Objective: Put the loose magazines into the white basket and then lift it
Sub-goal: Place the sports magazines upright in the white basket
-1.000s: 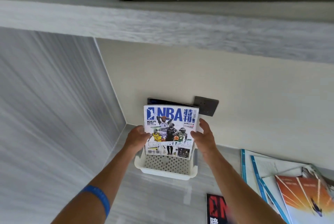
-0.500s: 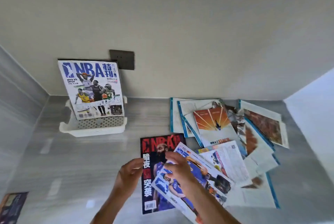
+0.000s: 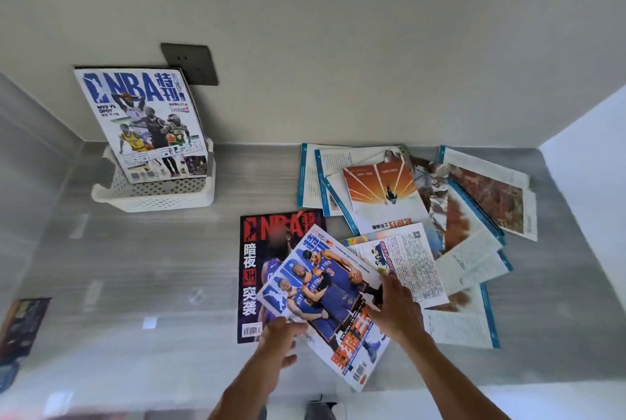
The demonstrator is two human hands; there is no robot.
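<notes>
White perforated plastic basket [image 3: 152,194] sits on the grey streaked counter [image 3: 142,267] by the wall, one glossy white-covered NBA magazine [image 3: 142,121] upright in it. Left hand [image 3: 279,340] pinches the near-left edge of a glossy blue-jersey magazine [image 3: 325,297]; right hand [image 3: 398,313] lies on its right side with fingers straight. It overlaps one black-and-red NBA magazine [image 3: 252,270], beside a fanned heap of loose paper magazines [image 3: 440,216].

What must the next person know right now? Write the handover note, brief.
Left hand grips the near-left edge of the blue-cover magazine; right hand rests on its right side.
Done: one NBA magazine stands upright in the white basket, back left.
Left: the black-cover magazine underneath, the scattered pile to the right, then lift the basket.
</notes>
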